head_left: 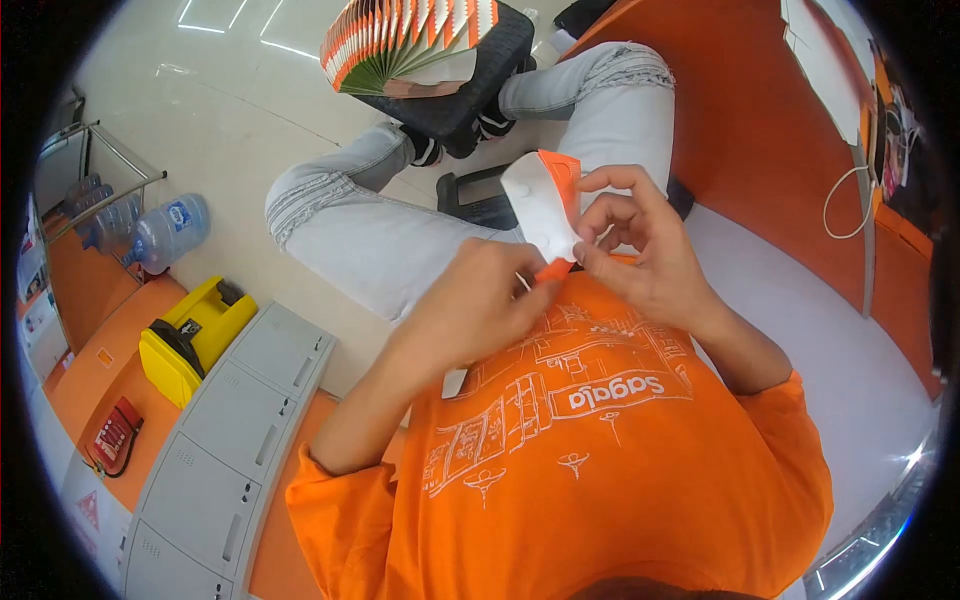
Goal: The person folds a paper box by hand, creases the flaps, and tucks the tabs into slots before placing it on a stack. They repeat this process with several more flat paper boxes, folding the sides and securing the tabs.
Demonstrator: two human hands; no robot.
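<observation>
An orange-and-white folded paper card [541, 207] is held up over my lap, its white face with faint round marks towards me and an orange strip along one edge. My left hand [487, 300] pinches its lower orange end between thumb and fingers. On the right side, my right hand [637, 240] is closed at the card's lower edge, thumb and fingertips together, the other fingers curled. Beyond my knees, a fanned stack of orange, white and green cards [415, 45] lies on a black stool [455, 105].
Grey lockers [235, 420] stand at the left, near a yellow container [197, 340], a red fire-extinguisher box [115, 437] and several large water bottles [170, 230]. An orange panel [735, 110] and a counter with a white cable [828, 205] are at the right.
</observation>
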